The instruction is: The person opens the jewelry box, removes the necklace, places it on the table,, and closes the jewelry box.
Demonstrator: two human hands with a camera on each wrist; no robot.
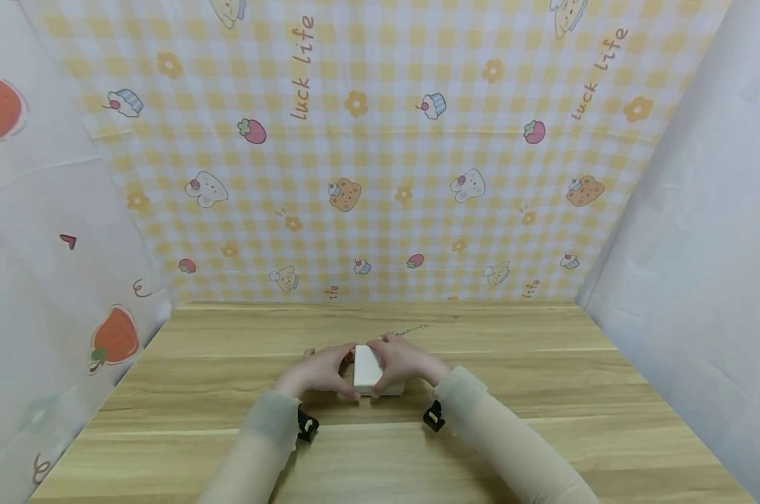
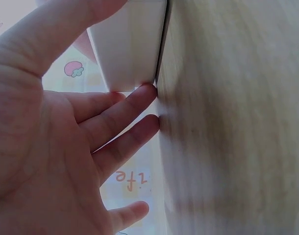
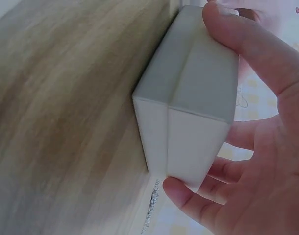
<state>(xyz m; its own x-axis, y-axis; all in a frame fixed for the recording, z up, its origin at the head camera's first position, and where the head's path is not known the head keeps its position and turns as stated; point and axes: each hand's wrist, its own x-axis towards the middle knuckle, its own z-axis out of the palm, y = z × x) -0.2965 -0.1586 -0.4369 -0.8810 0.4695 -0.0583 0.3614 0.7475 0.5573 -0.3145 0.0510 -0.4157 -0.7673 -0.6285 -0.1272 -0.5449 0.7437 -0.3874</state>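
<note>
A small white lidded box (image 1: 368, 365) lies flat on the wooden table, between the two hands. My left hand (image 1: 320, 370) holds its left part, thumb at the near side and fingertips at the far side, as the left wrist view shows on the box wall (image 2: 127, 49). From the right, my right hand (image 1: 406, 361) grips the same box, its thumb on the near side of the upper part and its fingers around the far edge. In the right wrist view a seam (image 3: 175, 88) runs around the box between lid and base, with the lid on.
A thin silver chain (image 1: 426, 325) lies on the table (image 1: 512, 392) behind the right hand. A checked yellow and white cloth (image 1: 380, 154) hangs at the table's back edge, with white cloths at both sides. Each wrist wears a band with a small black camera (image 1: 434, 416).
</note>
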